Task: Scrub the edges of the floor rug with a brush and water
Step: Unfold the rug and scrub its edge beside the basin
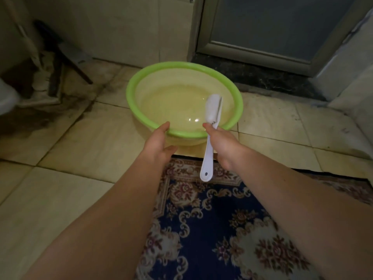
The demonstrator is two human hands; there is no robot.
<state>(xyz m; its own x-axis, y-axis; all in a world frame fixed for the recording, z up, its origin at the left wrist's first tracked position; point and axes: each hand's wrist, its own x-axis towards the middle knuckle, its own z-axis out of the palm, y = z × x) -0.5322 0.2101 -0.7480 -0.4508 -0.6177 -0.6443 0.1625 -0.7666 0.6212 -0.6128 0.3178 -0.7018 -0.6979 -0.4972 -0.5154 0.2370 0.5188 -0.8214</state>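
A green plastic basin with clear water stands on the tiled floor just beyond the rug's far edge. My left hand holds the basin's near rim, thumb on top and fingers underneath. My right hand grips a white brush by the middle of its handle. The brush head points over the basin above the water, and the handle end hangs over the rug. The blue floral rug lies below my forearms.
A grey door with a dark threshold is behind the basin. Dark clutter and a leaning board sit at the far left by a stained patch of tiles. A pale wall edge rises at the right.
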